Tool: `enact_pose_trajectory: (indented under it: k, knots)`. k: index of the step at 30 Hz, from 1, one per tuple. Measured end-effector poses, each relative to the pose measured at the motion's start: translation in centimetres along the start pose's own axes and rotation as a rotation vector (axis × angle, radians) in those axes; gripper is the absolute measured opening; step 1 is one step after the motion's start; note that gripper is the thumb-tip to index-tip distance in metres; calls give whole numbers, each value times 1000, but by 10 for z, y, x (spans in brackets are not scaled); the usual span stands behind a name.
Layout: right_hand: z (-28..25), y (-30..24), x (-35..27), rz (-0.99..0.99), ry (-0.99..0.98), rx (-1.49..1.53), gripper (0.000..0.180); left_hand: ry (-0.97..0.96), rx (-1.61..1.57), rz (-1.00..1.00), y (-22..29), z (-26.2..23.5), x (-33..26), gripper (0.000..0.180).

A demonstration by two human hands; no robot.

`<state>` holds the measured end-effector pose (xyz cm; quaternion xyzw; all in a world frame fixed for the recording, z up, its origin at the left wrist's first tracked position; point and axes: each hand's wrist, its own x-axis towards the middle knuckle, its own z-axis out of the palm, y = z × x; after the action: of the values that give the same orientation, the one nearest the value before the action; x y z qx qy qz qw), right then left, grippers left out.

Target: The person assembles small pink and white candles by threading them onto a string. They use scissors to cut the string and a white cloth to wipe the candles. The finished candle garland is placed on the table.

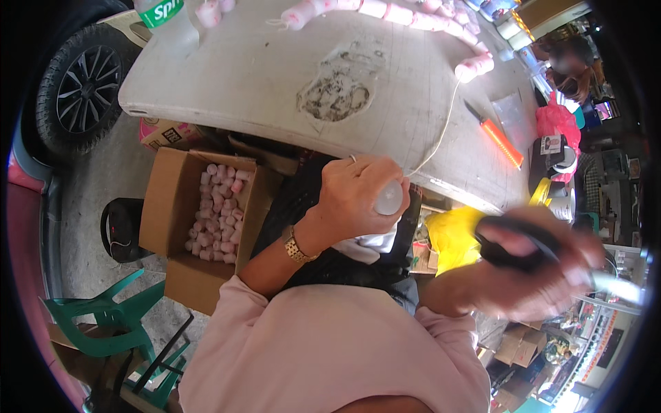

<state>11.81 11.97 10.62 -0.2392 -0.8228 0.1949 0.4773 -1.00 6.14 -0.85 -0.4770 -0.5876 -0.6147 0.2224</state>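
The two hands were well apart. The person's left hand [359, 184] was closed around a whitish cylinder [390, 198] in front of the table's near edge, its fingers hiding all but one rounded end. A thin cord [451, 110] ran from a pink cylinder [474, 67] on the table [241, 76] to that fist, where its end was lost. The right hand [544, 275], badly blurred, gripped a black-handled tool [544, 241]; its exact kind could not be told. The upper edge cut off a bottle [157, 15].
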Motion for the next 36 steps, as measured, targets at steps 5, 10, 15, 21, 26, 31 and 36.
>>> enact_pose_trajectory:
  k: [5,10,15,21,26,31,36]
  knots:
    - [12,-2,2,-248,-112,-228,36,13,-32,-11,4,-2,3,22]
    - [14,0,-4,54,-188,350,28,-23,-1,-56,11,-4,-1,24]
    - [33,36,-31,330,-244,695,18,-56,-19,-108,1,-22,-18,18]
    - [33,72,-80,658,-651,590,18,-379,-23,-190,-22,-62,-75,36]
    - [27,69,-119,1133,-1233,969,50,-535,28,-507,-24,-78,-120,42]
    - [21,78,-121,970,-1530,1164,69,-484,247,-451,-16,-95,-136,38]
    - [34,93,-112,711,-1765,1186,61,-475,24,-867,-26,-86,-137,30]
